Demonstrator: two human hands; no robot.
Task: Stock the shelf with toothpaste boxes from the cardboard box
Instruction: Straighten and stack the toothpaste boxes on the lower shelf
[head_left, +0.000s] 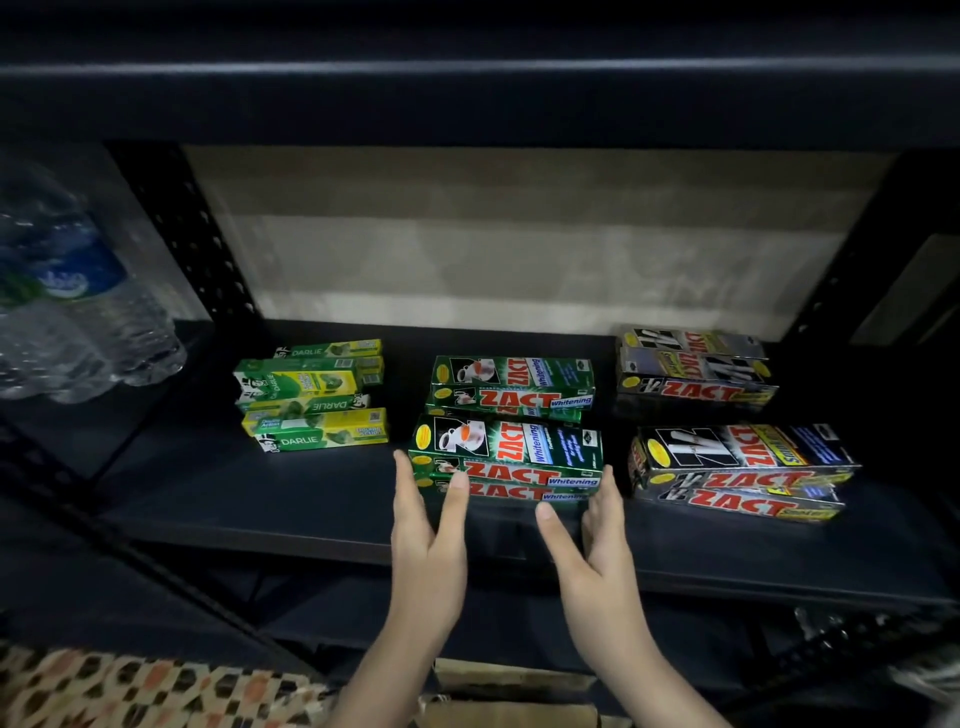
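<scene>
Shelf: a dark metal shelf (291, 499) with a pale back wall; toothpaste boxes lie flat on it in three columns.
Left hand: the left hand (428, 525) reaches in with fingers straight and a little spread; its fingertips touch the left end and front face of the front green stack, and it grips nothing.
Right hand: the right hand (592, 540) is likewise flat and relaxed, fingers straight, its fingertips at the right front corner of the same stack; nothing is held.
Front green stack: the green Zact boxes (506, 457) sit two high near the shelf's front edge, between the two hands.
Rear green stack: more green Zact boxes (511, 384) lie just behind, close to the front stack.
Black stacks: black Zact boxes (737, 470) sit to the right at the front, with another black pile (693, 366) behind them.
Darlie boxes: green-and-yellow Darlie boxes (314, 395) lie to the left, loosely piled.
Bottles: wrapped water bottles (67, 306) stand on the neighbouring shelf at far left.
Cardboard box: the cardboard box (511, 693) shows at the bottom edge, below the shelf, between the forearms.
Cloth: patterned fabric (130, 691) fills the lower left corner.
</scene>
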